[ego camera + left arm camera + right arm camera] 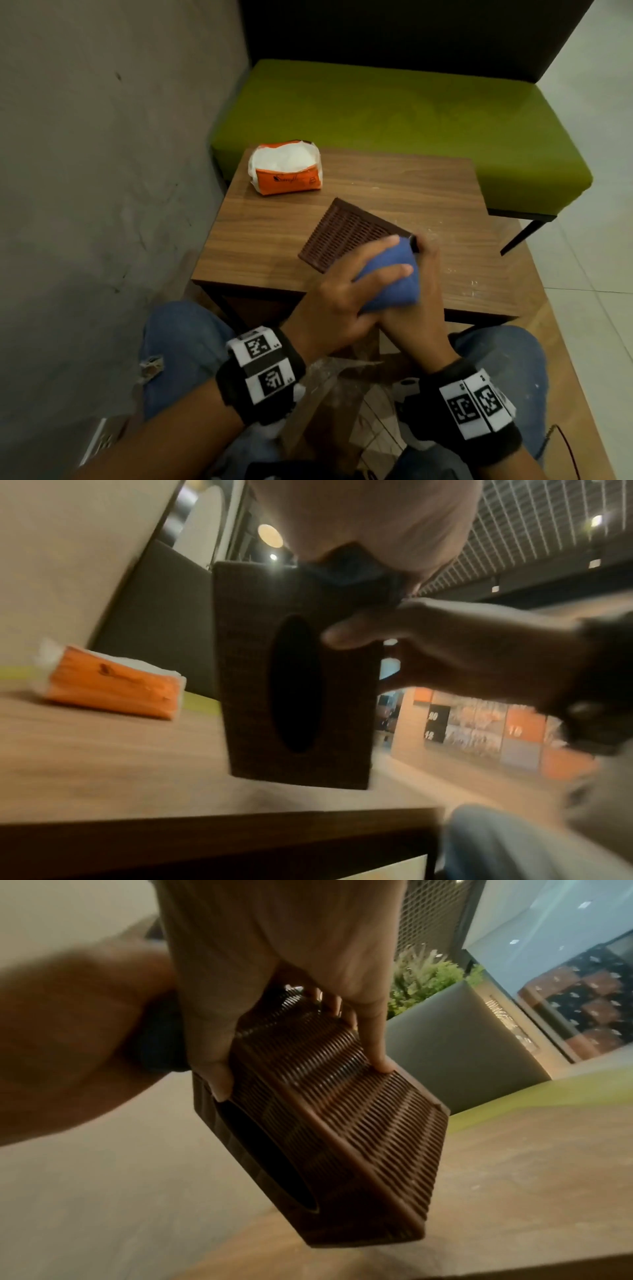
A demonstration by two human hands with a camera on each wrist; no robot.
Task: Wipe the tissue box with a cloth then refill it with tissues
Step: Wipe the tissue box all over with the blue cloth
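Observation:
The brown woven tissue box is tilted up off the wooden table. In the left wrist view its oval slot faces the camera. My right hand grips the box's near end, thumb at the slot edge and fingers across the ribbed side. My left hand holds a bunched blue cloth against the same end of the box. An opened orange tissue pack with white tissues showing lies at the table's far left corner.
A grey wall runs close along the table's left side. A green padded bench stands right behind the table. My knees in blue jeans are under the table's near edge. Tiled floor lies to the right.

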